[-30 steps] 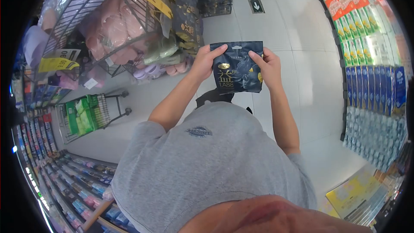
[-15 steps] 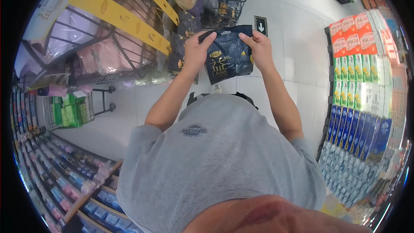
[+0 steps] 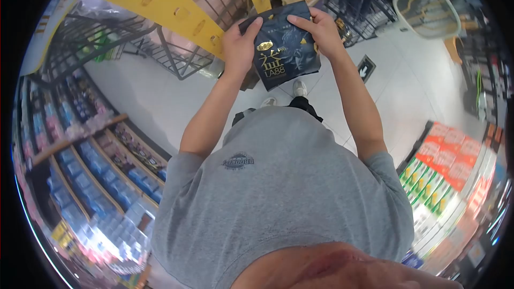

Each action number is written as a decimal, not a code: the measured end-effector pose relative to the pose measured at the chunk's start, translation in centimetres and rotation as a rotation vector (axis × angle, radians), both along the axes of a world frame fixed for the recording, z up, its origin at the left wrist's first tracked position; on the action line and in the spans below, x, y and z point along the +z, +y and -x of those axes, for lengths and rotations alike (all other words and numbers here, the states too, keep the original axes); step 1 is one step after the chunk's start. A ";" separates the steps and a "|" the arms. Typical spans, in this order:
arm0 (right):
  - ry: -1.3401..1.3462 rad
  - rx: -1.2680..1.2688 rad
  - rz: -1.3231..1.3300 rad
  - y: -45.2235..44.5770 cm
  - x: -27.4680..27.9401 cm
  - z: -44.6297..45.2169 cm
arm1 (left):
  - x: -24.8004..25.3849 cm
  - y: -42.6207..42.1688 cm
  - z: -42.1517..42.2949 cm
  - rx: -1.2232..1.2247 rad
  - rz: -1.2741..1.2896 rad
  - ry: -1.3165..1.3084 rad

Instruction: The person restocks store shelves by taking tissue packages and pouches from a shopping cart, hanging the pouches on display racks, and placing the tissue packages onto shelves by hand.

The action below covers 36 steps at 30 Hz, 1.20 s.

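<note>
A dark navy packet [image 3: 286, 56] with gold print reading "LA88" is stretched out in front of me at the top middle of the view. My left hand [image 3: 241, 45] is closed on its left edge, thumb lying over the front. On the upper right edge, my right hand [image 3: 323, 33] grips it the same way, with the thumb on the front face. The fingers behind the packet are hidden. Its printed side faces up toward me, and it hangs over the floor just beyond my shoes.
Wire racks with a yellow price strip [image 3: 155, 2] stand close on the left. Shelves of blue packs [image 3: 91, 182] lie at lower left. Stacked orange and white boxes [image 3: 447, 152] are at right. A floor arrow sign [image 3: 365, 68] and a white-framed panel [image 3: 426, 9] are at upper right.
My body has turned, so the racks, stacked boxes and floor sign have shifted in view. The packet sits higher in the picture, still in both hands. Both shoes now show.
</note>
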State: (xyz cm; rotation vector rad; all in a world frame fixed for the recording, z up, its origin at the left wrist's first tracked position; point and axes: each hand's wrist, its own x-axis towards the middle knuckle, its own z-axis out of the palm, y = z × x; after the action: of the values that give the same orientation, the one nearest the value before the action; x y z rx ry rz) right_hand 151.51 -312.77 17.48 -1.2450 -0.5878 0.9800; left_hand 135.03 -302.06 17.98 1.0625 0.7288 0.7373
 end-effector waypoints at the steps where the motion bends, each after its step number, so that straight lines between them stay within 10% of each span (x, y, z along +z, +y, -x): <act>1: -0.047 0.064 0.005 0.8 0.3 -0.9 | 0.5 -0.2 -0.3 0.048 -0.002 0.004; 13: -0.028 0.297 -0.133 8.0 -3.3 -6.2 | -0.7 -0.9 -4.1 0.506 -0.157 0.113; 36: -0.095 0.350 -0.101 10.0 -7.5 -6.8 | -5.3 -0.3 -4.1 0.606 -0.411 0.498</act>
State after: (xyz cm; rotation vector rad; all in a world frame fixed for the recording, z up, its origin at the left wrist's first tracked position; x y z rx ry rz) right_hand 158.29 -302.81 9.95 -1.1237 -0.9411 1.1686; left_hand 139.10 -302.40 12.73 1.4407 1.4037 1.1911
